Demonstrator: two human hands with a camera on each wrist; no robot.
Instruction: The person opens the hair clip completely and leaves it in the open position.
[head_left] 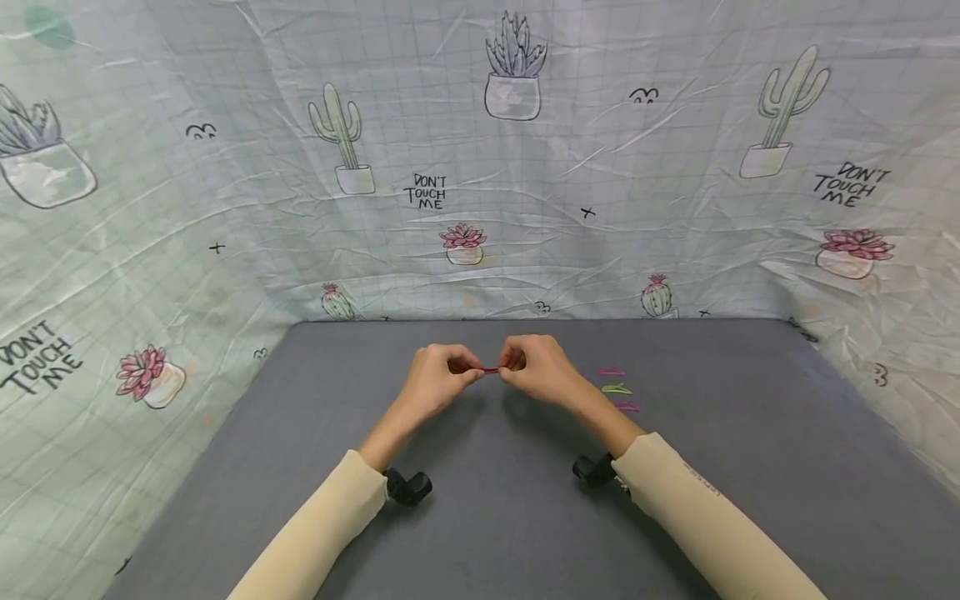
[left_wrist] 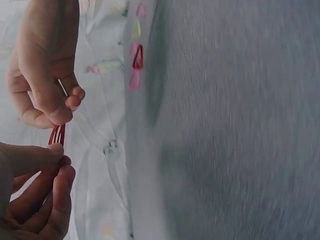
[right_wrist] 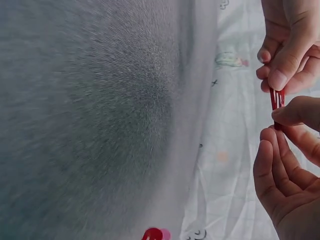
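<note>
Above the table, both hands hold the two ends of one red snap hair clip (head_left: 491,370). My left hand (head_left: 435,379) pinches one end between thumb and fingertips. The other end is between the thumb and fingers of my right hand (head_left: 543,367). Slits along the middle of the red clip (left_wrist: 57,135) show in the left wrist view. In the right wrist view, the same clip (right_wrist: 277,99) spans the small gap between the hands, its ends covered by fingertips.
To the right, a pink clip (head_left: 611,371), a green clip (head_left: 617,388) and another pink clip (head_left: 627,407) lie on the grey table (head_left: 480,517). Another red clip (left_wrist: 138,57) lies among them in the left wrist view. A cactus-print sheet (head_left: 570,167) hangs behind.
</note>
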